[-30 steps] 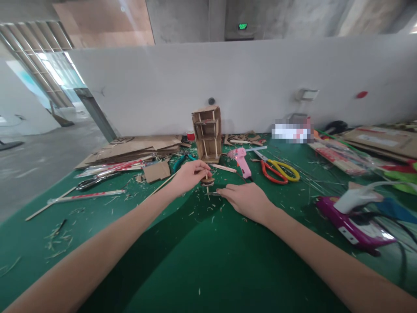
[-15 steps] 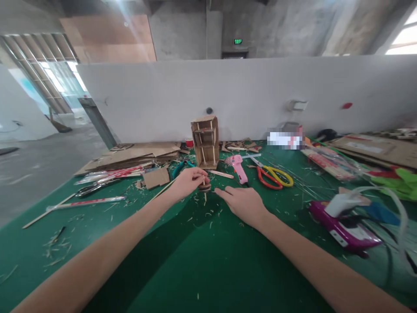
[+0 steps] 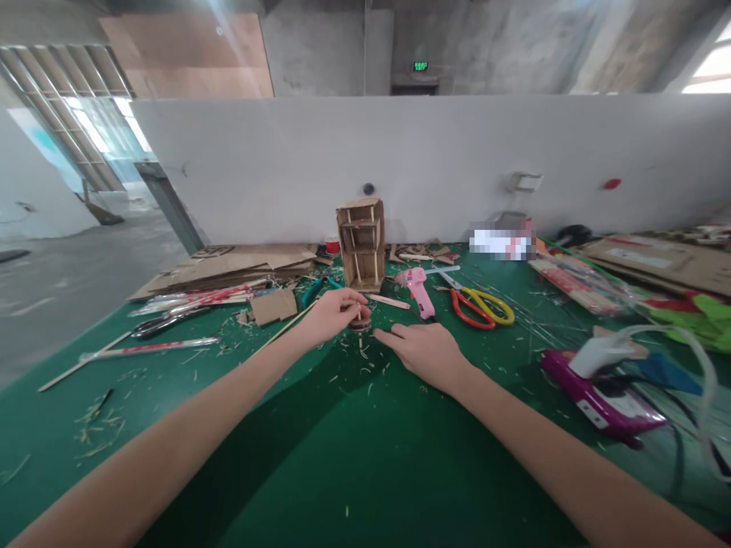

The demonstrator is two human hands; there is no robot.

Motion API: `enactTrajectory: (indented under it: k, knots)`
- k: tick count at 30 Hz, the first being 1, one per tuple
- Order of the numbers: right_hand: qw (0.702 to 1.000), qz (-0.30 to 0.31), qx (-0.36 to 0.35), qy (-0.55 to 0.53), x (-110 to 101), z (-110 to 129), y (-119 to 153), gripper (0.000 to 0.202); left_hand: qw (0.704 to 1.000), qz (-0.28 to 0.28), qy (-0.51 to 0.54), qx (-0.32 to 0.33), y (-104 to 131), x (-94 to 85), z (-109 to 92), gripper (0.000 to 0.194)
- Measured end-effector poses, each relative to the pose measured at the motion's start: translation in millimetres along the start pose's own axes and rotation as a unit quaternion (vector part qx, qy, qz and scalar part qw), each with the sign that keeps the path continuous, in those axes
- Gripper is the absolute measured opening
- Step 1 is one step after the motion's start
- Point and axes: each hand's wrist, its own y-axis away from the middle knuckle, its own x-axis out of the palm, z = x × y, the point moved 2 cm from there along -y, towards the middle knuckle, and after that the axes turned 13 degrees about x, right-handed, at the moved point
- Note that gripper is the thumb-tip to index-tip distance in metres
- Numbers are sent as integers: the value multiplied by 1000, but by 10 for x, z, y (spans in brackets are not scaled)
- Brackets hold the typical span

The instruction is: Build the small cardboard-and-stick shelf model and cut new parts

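My left hand [image 3: 336, 313] is closed in a pinch on a thin wooden stick that stands up from a small round brown cardboard piece [image 3: 360, 326]. My right hand [image 3: 426, 350] rests low over the green table, its index finger stretched toward the round piece and its other fingers loosely bent. Whether that fingertip touches the piece I cannot tell. Just behind my hands stands a narrow cardboard shelf [image 3: 362, 242] with thin sticks as posts. A flat wooden stick [image 3: 390, 302] lies at its foot, beside a pink glue gun [image 3: 421, 293].
Scissors with red and yellow handles [image 3: 483, 308] lie right of the glue gun. A purple power strip [image 3: 599, 399] with cables sits at the right. Cardboard sheets [image 3: 240, 266], packaged sticks [image 3: 151, 350] and teal-handled pliers [image 3: 320, 288] lie left. Wood shavings litter the green table [image 3: 343, 457].
Both hands stay almost where they were, with the left still pinching at the round piece. The view has tilted very slightly.
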Motion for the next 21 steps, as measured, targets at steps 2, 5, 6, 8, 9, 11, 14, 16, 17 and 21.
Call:
enactTrajectory:
  k: [2, 5, 6, 8, 9, 11, 14, 16, 17, 21]
  knots:
    - [999, 26, -1, -26, 2, -6, -7, 34, 1000, -10, -6, -1, -1, 1, 0, 13]
    - [998, 47, -8, -48, 11, -10, -8, 32, 1000, -20, -10, -4, 3, -2, -9, 12]
    - [998, 41, -4, -41, 14, -10, -10, 32, 1000, -20, -11, -4, 3, -2, -12, 12]
    - [1000, 19, 8, -16, 20, -9, -16, 36, 1000, -15, -10, -4, 3, -3, -18, 12]
    - [1000, 10, 15, -5, 22, -9, -20, 38, 1000, -13, -10, -4, 2, -3, -19, 13]
    - [1000, 9, 17, -2, 27, -8, -24, 38, 1000, -11, -8, -7, 0, -2, -22, 13]
    - [999, 32, -4, -25, 29, -11, -13, 33, 1000, -15, -5, -16, 3, 4, -41, 12]
    - [999, 38, -12, -28, 26, -15, -2, 32, 1000, -14, -3, -19, 10, 9, -64, 12]
    - [999, 33, -8, -21, 24, -17, 0, 32, 1000, -11, -5, -18, 13, 10, -76, 13]
    - [1000, 6, 9, 10, 19, 1, -21, 39, 1000, 0, -21, -14, 18, 2, -90, 13]
